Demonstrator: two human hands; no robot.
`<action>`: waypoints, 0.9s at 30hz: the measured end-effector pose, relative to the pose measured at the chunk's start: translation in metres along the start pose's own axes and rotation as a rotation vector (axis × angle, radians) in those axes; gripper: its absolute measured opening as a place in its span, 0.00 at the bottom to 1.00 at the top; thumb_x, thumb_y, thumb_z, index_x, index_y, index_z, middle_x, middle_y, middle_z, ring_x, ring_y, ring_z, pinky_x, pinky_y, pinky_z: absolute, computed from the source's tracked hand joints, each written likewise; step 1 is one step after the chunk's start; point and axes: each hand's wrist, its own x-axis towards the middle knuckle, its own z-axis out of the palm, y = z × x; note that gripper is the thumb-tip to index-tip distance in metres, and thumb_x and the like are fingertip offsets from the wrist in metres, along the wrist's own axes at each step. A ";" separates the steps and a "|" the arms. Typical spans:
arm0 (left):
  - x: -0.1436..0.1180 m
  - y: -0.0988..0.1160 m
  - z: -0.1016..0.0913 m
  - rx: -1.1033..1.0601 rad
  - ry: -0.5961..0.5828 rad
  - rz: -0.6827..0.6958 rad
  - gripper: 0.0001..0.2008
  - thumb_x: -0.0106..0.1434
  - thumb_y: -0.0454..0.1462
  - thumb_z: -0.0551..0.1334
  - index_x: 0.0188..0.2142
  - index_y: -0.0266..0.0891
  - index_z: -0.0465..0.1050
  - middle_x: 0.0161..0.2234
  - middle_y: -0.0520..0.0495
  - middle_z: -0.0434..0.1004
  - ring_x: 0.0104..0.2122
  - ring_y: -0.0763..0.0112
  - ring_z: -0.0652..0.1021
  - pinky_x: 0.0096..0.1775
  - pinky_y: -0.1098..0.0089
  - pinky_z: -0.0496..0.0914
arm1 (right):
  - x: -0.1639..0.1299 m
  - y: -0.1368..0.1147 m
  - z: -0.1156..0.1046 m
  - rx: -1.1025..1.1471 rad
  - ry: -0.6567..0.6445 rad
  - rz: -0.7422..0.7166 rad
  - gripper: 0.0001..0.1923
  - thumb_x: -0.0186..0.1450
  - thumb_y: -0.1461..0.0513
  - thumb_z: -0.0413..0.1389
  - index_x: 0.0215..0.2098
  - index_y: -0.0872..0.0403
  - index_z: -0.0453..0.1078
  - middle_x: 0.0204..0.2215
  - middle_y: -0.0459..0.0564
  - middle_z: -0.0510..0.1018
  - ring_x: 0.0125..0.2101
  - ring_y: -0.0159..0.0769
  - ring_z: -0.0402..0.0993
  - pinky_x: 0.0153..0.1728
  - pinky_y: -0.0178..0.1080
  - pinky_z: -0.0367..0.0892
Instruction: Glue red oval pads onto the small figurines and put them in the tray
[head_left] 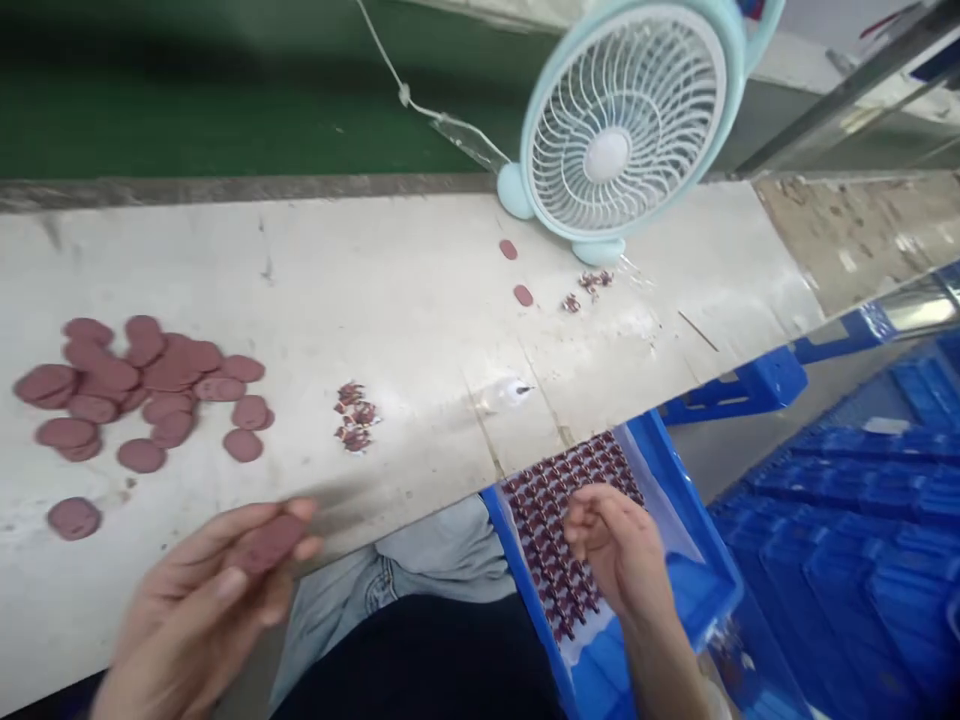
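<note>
- We see the left hand (pixel 202 600) low at the near edge of the tabletop (pixel 420 300), fingers pinched on one flat maroon disc (pixel 266 543).
- The right hand (pixel 619 550) hovers over the blue tray (pixel 675 480) beside our lap, fingers curled loosely; it may pinch something small, but we cannot tell through the blur.
- The tray holds rows of small dark-red parts (pixel 555 500) on a clear sheet.
- A pile of maroon discs (pixel 142 390) lies on the left of the tabletop, with one stray disc (pixel 73 518) nearer us.
- A small heap of dark-red bits (pixel 355 415) sits mid-tabletop.
- A pale blue fan (pixel 622 120) stands at the far edge.
</note>
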 end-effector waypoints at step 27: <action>-0.004 -0.043 0.055 -0.403 -0.389 -0.122 0.15 0.60 0.39 0.73 0.47 0.41 0.83 0.43 0.42 0.86 0.40 0.68 0.83 0.35 0.78 0.77 | -0.021 -0.047 0.177 0.051 -0.343 -0.596 0.12 0.71 0.52 0.52 0.52 0.41 0.68 0.30 0.50 0.79 0.28 0.48 0.76 0.26 0.47 0.70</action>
